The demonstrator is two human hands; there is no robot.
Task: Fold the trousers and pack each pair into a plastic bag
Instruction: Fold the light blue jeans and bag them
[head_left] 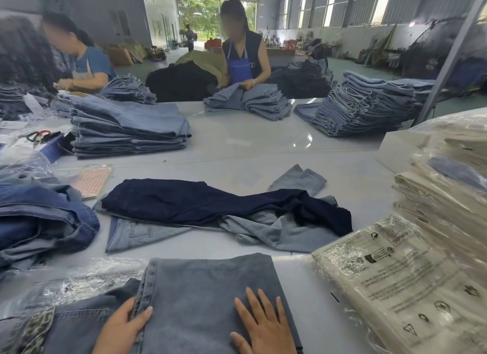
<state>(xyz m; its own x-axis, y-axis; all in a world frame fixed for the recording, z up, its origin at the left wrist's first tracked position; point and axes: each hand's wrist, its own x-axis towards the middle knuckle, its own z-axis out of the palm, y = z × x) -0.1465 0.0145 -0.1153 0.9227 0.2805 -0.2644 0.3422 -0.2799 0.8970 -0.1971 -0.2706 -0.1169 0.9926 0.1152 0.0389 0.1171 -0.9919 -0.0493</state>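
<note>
Trousers [210, 295] of grey-blue denim lay folded at the near edge of the tabletop [237, 153], partly over a clear plastic bag [87, 277] spread flat to their left. The right hand [263, 327] rested palm down on the folded cloth, fingers straight and slightly spread. The left hand [123, 327] held the folded left edge, thumb on top and the other fingers tucked under the hem, out of sight. Beyond them a dark navy pair [210, 201] lay loose across a light blue pair [158, 232]. A stack of packed bags [411, 274] with printed warnings stood just to the right. Tall piles of folded jeans [126, 129] sat farther back, where two people [245, 50] in aprons handled more denim.
</note>
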